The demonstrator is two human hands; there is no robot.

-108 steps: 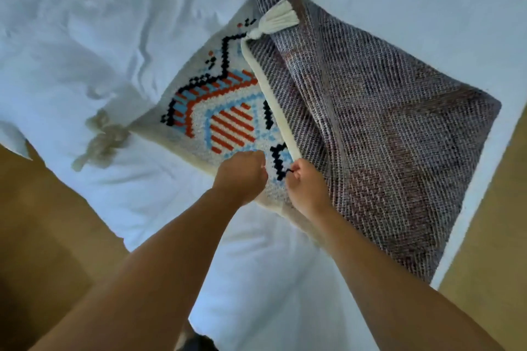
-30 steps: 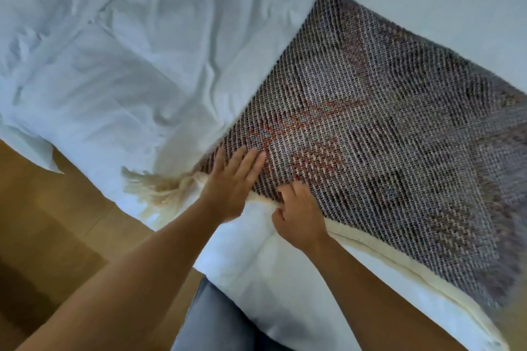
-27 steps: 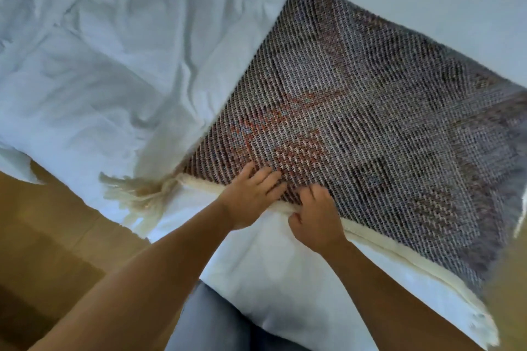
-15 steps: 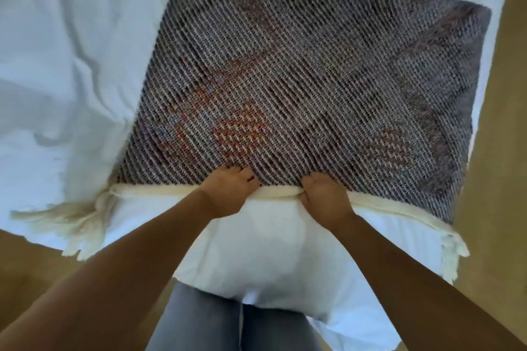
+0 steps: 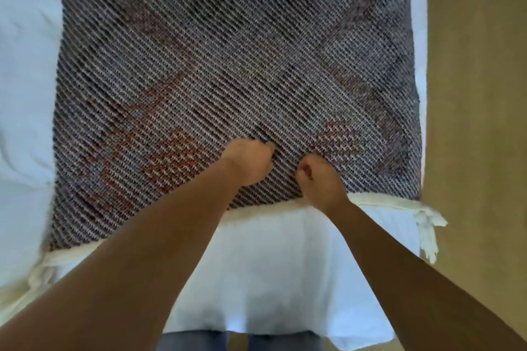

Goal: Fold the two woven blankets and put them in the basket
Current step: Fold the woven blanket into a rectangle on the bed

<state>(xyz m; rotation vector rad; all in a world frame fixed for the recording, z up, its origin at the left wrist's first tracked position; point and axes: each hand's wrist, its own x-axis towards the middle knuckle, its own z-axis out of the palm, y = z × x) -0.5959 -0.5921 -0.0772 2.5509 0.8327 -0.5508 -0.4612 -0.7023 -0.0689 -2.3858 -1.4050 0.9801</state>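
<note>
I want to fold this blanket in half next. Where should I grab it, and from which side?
Probably the two near corners of the blanket, beside the tassels, coming from the near edge: it lies flat, and that cream hem is closest and free to lift.

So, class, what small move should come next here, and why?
Probably grip the near edge and fold it over to the far side. The blanket lies spread flat on the bed, and the left hand and right hand rest curled on it just inside that edge.
</note>
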